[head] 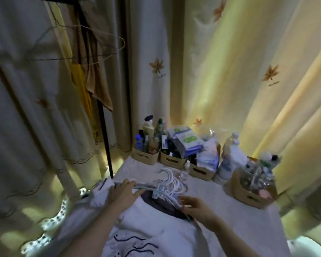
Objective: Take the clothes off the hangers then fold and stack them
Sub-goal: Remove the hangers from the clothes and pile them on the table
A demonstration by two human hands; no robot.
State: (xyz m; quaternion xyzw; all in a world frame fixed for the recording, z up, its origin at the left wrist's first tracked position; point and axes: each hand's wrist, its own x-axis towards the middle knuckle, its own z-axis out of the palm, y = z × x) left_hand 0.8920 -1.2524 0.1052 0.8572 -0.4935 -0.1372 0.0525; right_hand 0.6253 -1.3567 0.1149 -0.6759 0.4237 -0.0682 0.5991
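2 hands (125, 191) (196, 205), 4 tan bins (145, 156) (171, 160) (201, 171) (252, 196) (bottles (148, 127) too blurred to count), 1 white sweatshirt (156, 219)

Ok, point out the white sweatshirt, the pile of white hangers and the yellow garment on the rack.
white sweatshirt (152, 220), head view, chest below the collar.
white hangers (171, 179), head view, hooks of the pile.
yellow garment (82, 86), head view, its hanging middle.
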